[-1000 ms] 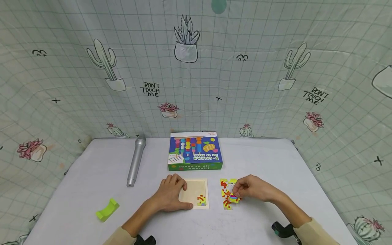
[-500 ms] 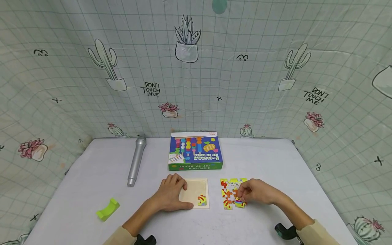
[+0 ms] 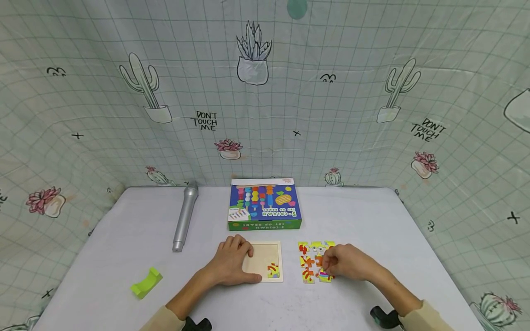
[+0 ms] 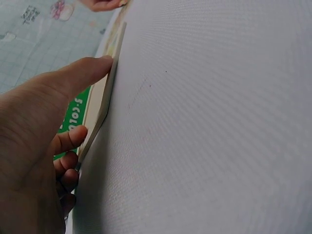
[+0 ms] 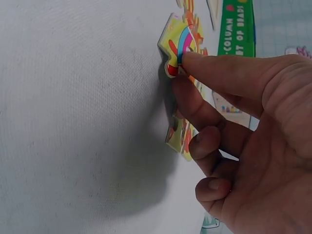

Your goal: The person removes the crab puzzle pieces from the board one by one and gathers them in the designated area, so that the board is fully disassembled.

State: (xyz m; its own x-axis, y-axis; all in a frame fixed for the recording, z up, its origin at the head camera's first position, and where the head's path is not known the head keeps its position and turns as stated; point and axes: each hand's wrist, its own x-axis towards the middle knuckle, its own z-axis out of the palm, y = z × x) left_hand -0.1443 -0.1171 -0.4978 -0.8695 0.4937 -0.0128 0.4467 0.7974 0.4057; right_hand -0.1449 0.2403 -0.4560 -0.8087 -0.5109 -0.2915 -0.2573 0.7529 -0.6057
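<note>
My left hand (image 3: 232, 262) holds the left side of a square wooden puzzle board (image 3: 258, 253), its thumb at the near edge. One yellow-and-red puzzle piece (image 3: 273, 270) lies in the board's near right corner. To the right, my right hand (image 3: 348, 262) pinches a yellow puzzle piece with pink and blue stripes (image 5: 175, 41) between thumb and forefinger, low over the table. Its other fingers are curled in. Several more puzzle pieces (image 3: 307, 262) lie in loose rows beside that hand, which hides part of them.
Behind the board stands a blue and green bead-set box (image 3: 265, 207). A silver microphone-shaped tube (image 3: 185, 218) lies at the back left, and a lime-green curved block (image 3: 146, 282) at the front left. A patterned cloth (image 3: 265, 101) hangs behind the white table (image 3: 352, 216).
My right hand has moved a little right and nearer with the striped puzzle piece, from over the other pieces to the near right of the rows. My left hand has stayed on the board.
</note>
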